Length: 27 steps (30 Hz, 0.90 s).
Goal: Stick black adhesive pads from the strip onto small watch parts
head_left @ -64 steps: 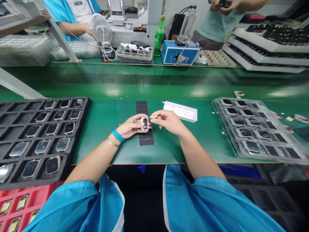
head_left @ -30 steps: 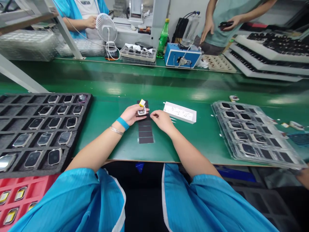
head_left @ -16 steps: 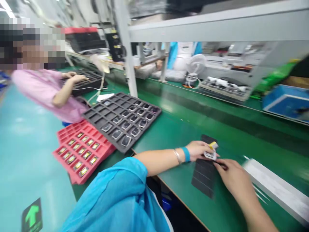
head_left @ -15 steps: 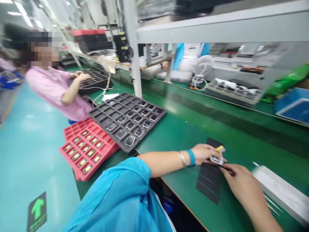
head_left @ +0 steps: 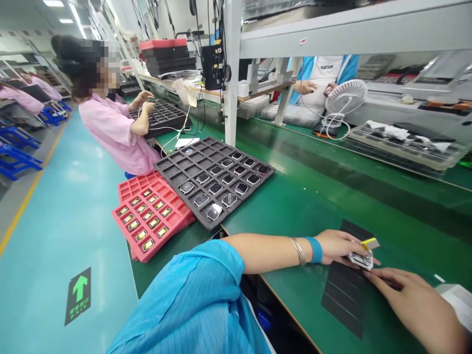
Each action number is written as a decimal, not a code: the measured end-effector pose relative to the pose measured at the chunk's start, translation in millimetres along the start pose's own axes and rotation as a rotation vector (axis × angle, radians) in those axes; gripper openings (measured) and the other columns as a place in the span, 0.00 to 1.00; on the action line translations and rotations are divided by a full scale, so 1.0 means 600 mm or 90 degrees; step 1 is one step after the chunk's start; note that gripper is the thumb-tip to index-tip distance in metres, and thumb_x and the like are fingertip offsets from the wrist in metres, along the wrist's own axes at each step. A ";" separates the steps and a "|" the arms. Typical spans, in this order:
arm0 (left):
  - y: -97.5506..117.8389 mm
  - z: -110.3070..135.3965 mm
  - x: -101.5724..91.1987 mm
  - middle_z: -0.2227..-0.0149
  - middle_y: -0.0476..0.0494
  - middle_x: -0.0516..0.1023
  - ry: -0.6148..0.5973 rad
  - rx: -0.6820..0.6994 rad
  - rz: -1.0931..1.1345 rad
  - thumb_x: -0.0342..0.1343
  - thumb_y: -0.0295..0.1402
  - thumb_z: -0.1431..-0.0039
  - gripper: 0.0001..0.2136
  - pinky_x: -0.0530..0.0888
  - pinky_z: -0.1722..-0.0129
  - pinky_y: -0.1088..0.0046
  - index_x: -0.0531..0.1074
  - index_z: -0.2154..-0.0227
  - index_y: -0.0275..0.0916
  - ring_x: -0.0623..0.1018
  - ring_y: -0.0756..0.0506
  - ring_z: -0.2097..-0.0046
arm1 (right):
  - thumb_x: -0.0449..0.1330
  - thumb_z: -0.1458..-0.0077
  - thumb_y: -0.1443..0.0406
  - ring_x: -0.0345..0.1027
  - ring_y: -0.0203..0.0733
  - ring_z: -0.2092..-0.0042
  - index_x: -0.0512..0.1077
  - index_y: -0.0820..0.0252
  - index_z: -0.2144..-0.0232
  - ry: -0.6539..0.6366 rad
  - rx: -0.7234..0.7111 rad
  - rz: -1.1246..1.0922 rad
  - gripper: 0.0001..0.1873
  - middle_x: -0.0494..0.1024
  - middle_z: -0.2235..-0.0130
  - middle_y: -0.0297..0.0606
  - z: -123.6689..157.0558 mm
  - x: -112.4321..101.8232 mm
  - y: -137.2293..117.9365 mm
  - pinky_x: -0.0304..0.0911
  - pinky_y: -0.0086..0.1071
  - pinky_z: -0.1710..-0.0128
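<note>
My left hand (head_left: 341, 247) is closed round a small white watch case (head_left: 362, 259) with a yellow tab (head_left: 369, 243) sticking up from it, held just over a strip of dark pads (head_left: 344, 287) on the green table. My right hand (head_left: 413, 300) lies low beside it, fingertips pressed onto the dark strip close to the case; whether the fingers pinch anything is hidden. A blue band and thin bracelets circle my left wrist.
A black foam tray (head_left: 216, 179) of watch cases and a red tray (head_left: 147, 219) of small yellow parts lie to the left. A co-worker in pink (head_left: 114, 130) works further left. A white fan (head_left: 344, 98), a clear tray and another person in blue stand across the belt.
The view has swung sharply left, from straight over the table toward the aisle and the co-worker. My hands stay on the case and dark strip; the right hand set down its small tool earlier.
</note>
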<state>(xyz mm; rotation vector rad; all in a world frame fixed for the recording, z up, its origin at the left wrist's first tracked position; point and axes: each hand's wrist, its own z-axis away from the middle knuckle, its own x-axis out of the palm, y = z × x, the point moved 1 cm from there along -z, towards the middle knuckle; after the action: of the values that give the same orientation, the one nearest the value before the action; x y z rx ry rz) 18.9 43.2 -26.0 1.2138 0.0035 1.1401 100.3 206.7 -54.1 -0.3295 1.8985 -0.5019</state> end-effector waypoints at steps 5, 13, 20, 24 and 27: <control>0.006 0.001 -0.003 0.76 0.47 0.74 0.023 -0.012 0.016 0.58 0.20 0.51 0.07 0.74 0.70 0.72 0.68 0.73 0.37 0.75 0.50 0.74 | 0.54 0.58 0.49 0.70 0.66 0.62 0.70 0.49 0.85 -0.008 0.036 0.021 0.17 0.76 0.72 0.52 0.003 0.014 -0.001 0.64 0.60 0.65; 0.018 0.053 0.020 0.74 0.48 0.76 0.072 0.032 -0.016 0.57 0.21 0.48 0.05 0.75 0.58 0.66 0.67 0.73 0.35 0.75 0.52 0.71 | 0.51 0.44 0.61 0.67 0.56 0.59 0.66 0.56 0.75 0.039 -0.148 0.068 0.10 0.73 0.66 0.51 0.035 -0.006 -0.070 0.65 0.51 0.56; 0.013 0.045 0.024 0.70 0.45 0.79 0.058 0.073 -0.043 0.56 0.22 0.47 0.04 0.75 0.57 0.66 0.69 0.69 0.35 0.77 0.51 0.68 | 0.54 0.38 0.62 0.65 0.49 0.54 0.68 0.57 0.67 0.088 -0.142 -0.014 0.07 0.71 0.59 0.45 0.051 -0.056 -0.104 0.64 0.47 0.52; 0.013 0.053 0.027 0.71 0.45 0.79 0.057 0.070 -0.079 0.55 0.22 0.46 0.03 0.76 0.62 0.70 0.70 0.68 0.34 0.78 0.50 0.69 | 0.59 0.41 0.61 0.70 0.45 0.57 0.69 0.56 0.71 0.161 -0.070 -0.182 0.07 0.75 0.62 0.40 0.054 -0.072 -0.122 0.66 0.44 0.53; 0.015 0.058 0.031 0.73 0.47 0.78 0.035 0.056 -0.127 0.55 0.21 0.47 0.05 0.78 0.67 0.72 0.71 0.67 0.34 0.78 0.50 0.71 | 0.64 0.47 0.61 0.73 0.43 0.61 0.70 0.57 0.74 0.151 0.026 -0.336 0.09 0.78 0.66 0.38 0.054 -0.068 -0.121 0.68 0.41 0.55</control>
<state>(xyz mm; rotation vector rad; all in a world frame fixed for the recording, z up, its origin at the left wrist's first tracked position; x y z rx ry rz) 40.6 29.9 5.1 1.2293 0.2142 1.0068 144.5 155.9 4.0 -0.7823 2.0209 -0.9638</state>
